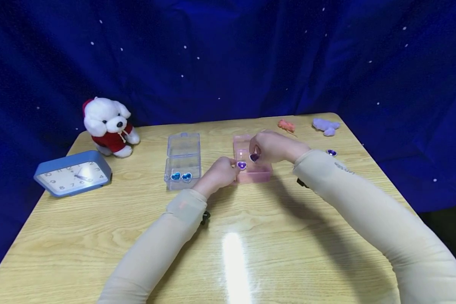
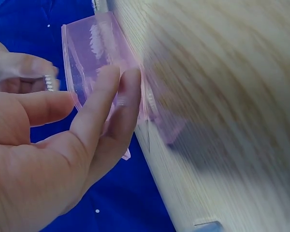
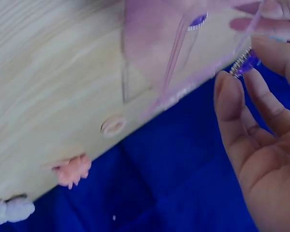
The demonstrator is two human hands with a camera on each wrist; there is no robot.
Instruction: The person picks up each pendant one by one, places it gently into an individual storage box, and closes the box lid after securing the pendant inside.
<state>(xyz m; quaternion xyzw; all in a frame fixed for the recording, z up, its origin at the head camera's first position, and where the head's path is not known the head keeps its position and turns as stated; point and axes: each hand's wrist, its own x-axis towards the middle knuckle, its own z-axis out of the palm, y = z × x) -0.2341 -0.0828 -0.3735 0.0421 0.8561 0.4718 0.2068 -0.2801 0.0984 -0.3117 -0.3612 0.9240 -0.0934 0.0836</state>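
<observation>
My right hand is over the open pink see-through box. Its thumb and fingertips pinch a purple gem edged with silvery beads. At the box's left side, my left hand grips the wall, thumb near the rim and long fingers along the outside. Another purple gem with a beaded border lies inside the box, close to the left fingertips. Left of that hand stands an open clear bluish box holding blue heart-shaped gems.
On the right of the table lies a purple gem. Behind it are a lilac soft figure and a small coral figure. A white plush dog and a blue clock stand at the left.
</observation>
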